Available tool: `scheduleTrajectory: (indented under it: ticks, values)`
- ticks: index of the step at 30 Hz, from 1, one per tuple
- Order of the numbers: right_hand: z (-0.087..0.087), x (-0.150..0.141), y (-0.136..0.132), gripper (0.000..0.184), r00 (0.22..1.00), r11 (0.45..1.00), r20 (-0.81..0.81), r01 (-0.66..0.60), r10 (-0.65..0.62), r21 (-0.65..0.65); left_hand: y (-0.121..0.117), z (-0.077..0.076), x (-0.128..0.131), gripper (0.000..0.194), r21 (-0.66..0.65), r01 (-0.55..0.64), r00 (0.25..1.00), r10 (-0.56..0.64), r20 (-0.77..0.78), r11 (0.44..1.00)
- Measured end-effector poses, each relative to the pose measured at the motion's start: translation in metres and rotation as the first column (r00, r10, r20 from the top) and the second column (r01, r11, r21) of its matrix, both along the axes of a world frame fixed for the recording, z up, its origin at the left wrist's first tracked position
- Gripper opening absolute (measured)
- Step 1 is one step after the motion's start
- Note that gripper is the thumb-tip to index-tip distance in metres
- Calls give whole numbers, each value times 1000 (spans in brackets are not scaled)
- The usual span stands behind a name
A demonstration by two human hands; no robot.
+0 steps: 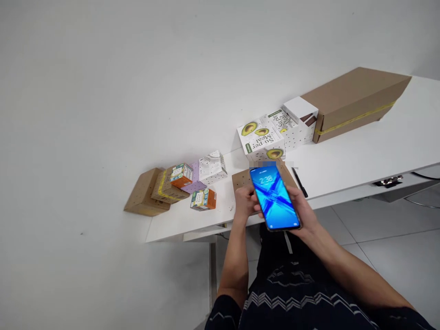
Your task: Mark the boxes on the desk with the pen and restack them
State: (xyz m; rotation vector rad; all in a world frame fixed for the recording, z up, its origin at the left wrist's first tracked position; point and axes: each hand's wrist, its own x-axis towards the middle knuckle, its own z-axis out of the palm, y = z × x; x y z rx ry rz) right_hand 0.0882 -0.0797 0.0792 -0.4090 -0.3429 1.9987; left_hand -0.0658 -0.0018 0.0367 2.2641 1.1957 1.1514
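Holding the phone [275, 199], the right hand [304, 213] is closed along its right side, with the thumb side at the lower right edge. The left hand [244, 201] curls beside the opposite edge; its fingertips are partly hidden, and whether they meet the phone or grip anything cannot be told. A few fingertips show at the phone's left edge, their owner uncertain. The phone is raised over the front edge of the table [347, 153], between the two hands, its lit screen facing up toward the wearer and reading 2:38. Its long axis runs away from the body, leaning left: the top end points outward over the table, the bottom end back toward the waist and slightly right. Behind the phone lies a dotted brown panel [241, 180], partly covered. Just right of the grip, beyond the right hand, lies a pen [300, 182]. Past the phone's top end stands an avocado box [259, 137]; farther right of it stands a large carton [357, 105]. Left of the grip, nearest the left hand, is an orange box [203, 200], with a white dotted box [212, 167] behind it.
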Motion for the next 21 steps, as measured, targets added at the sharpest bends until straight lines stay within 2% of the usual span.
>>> scheduleTrajectory:
  ticks: [2, 3, 5, 6, 8, 9, 12, 14, 15, 17, 19, 21]
  values:
    - [-4, 23, 2, 48, 952, 977, 218, 209, -215, 50, 1, 4, 4, 38, 23, -27, 1000, 27, -3, 999]
    - [-9, 36, 3, 46, 876, 940, 342, 328, -339, 91, 1, 6, 5, 37, 38, -44, 999, 44, -6, 998]
    - [-21, 64, 7, 46, 621, 830, 576, 517, -531, 208, -1, 7, 8, 37, 67, -70, 997, 72, -13, 995]
    - [-28, 79, 9, 46, 493, 802, 680, 546, -543, 244, -1, 8, 9, 37, 76, -77, 997, 79, -16, 994]
    - [-41, 105, 14, 49, 175, 747, 839, 571, -515, 340, -2, 8, 10, 38, 82, -85, 996, 87, -19, 993]
    - [-47, 115, 17, 51, 33, 747, 883, 547, -469, 377, -2, 8, 10, 38, 82, -86, 996, 88, -21, 993]
    - [-63, 136, 27, 57, -379, 821, 881, 380, -281, 426, -1, 8, 10, 39, 90, -73, 997, 74, -4, 993]
    - [-73, 140, 36, 58, -597, 877, 779, 253, -191, 409, -2, 7, 10, 40, 125, -79, 996, 75, 41, 989]
    - [-78, 141, 41, 58, -675, 898, 719, 197, -167, 394, -3, 7, 10, 41, 154, -105, 993, 95, 73, 982]
    - [-91, 140, 49, 55, -777, 926, 610, 102, -153, 362, -7, 7, 6, 43, 225, -201, 974, 169, 152, 953]
    - [-103, 140, 55, 52, -825, 943, 535, 6, -185, 334, -12, 5, -1, 40, 259, -333, 930, 271, 248, 907]
    - [-111, 140, 55, 49, -840, 939, 486, -76, -241, 335, -18, 1, -14, 30, 184, -458, 862, 384, 330, 870]
